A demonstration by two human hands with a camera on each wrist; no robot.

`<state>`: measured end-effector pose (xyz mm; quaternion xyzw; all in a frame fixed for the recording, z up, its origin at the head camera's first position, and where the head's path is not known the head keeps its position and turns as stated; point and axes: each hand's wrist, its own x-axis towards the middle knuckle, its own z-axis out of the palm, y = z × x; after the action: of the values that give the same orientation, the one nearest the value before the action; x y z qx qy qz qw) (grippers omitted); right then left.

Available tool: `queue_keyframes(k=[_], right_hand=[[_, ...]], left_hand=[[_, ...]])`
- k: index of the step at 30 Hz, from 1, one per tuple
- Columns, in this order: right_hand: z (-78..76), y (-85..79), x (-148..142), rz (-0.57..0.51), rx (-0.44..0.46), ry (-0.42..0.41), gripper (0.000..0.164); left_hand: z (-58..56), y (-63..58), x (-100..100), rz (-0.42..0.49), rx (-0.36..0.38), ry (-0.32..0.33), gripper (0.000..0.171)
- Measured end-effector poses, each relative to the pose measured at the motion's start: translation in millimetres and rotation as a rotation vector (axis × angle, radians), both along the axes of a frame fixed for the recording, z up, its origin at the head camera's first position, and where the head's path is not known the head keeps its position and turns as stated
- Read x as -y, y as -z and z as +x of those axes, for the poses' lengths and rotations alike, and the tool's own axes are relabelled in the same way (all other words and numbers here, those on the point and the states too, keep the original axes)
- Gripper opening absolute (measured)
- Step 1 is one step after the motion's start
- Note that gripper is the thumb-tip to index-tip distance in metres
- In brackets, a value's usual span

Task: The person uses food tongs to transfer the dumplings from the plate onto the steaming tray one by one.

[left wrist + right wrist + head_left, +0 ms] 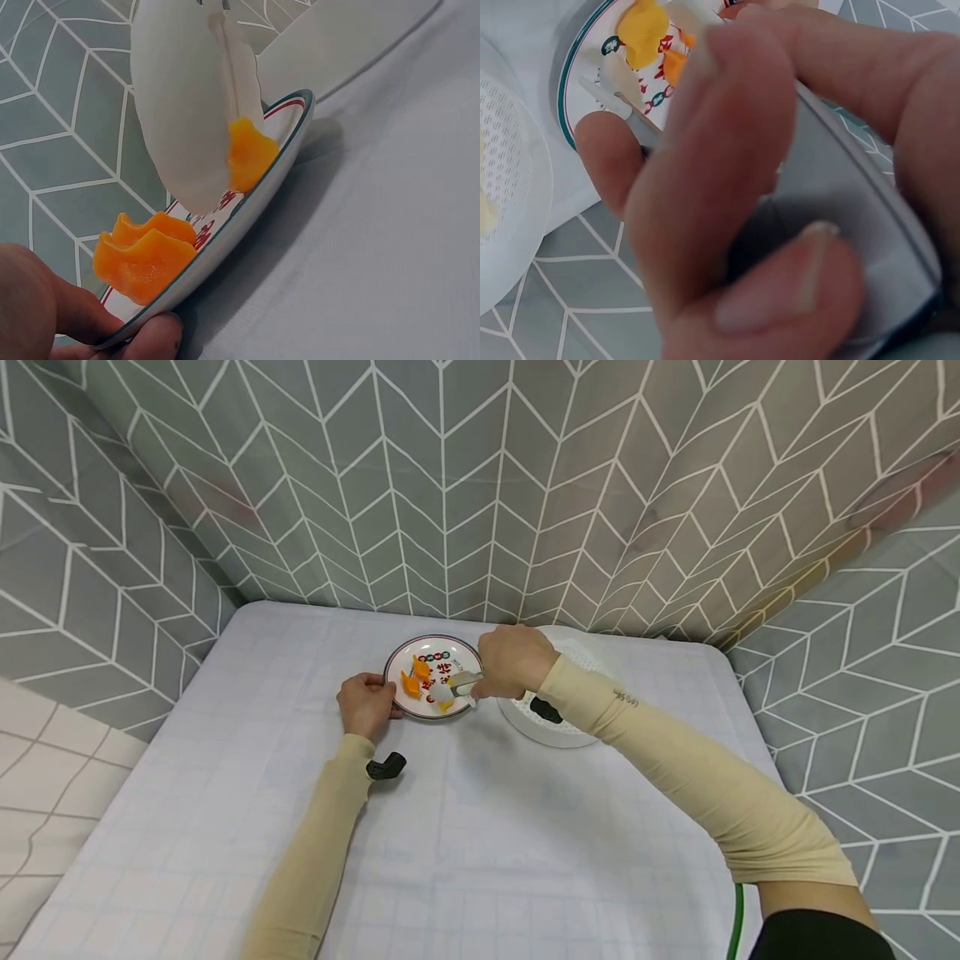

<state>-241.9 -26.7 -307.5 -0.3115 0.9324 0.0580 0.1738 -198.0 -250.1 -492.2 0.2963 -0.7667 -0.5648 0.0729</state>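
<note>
Head view, red-lettered plate (402, 658), left fingers (385, 691) gripping it; lettered sleeve (682, 768)

White round perforated tray (557, 737) on white cloth-covered tabletop (525, 852); white round dark-rimmed plate (422, 711) just left. On plate: two wavy orange pieces (411, 686) left, one yellow piece (253, 154) right, by white-tipped tongs (462, 678). Left hand (366, 706) at plate's left edge. Gray chevron-patterned sheet (465, 485) behind.

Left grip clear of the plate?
No, the left grip pinches the plate by its rim.
</note>
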Motion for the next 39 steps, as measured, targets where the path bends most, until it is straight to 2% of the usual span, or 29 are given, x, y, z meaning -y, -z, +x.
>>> queue_keyframes(k=[10, 18, 24, 27, 32, 39], right_hand=[[-0.7, -4.2, -3.1, 0.036, 0.023, 0.011, 0.041], [5.4, -1.2, -0.1, 0.033, -0.047, -0.030, 0.038], [8.5, 1.0, 0.3, 0.030, -0.086, -0.061, 0.035], [7.5, 0.3, -2.1, 0.020, -0.082, -0.039, 0.036], [3.6, -5.8, -9.7, 0.003, -0.076, 0.004, 0.037], [-4.4, -23.4, -28.1, -0.006, -0.104, -0.003, 0.040]], left_hand=[[-0.8, 0.4, 0.3, -0.003, -0.001, -0.001, 0.031], [0.6, 1.1, 1.3, 0.026, -0.070, -0.004, 0.030], [2.7, -0.6, 0.7, 0.043, -0.061, -0.003, 0.031], [3.0, -0.6, -0.4, 0.040, -0.043, 0.001, 0.032], [2.2, 0.6, -1.5, 0.038, -0.019, 0.002, 0.033], [1.1, -0.9, -1.1, 0.039, -0.027, 0.001, 0.033]])
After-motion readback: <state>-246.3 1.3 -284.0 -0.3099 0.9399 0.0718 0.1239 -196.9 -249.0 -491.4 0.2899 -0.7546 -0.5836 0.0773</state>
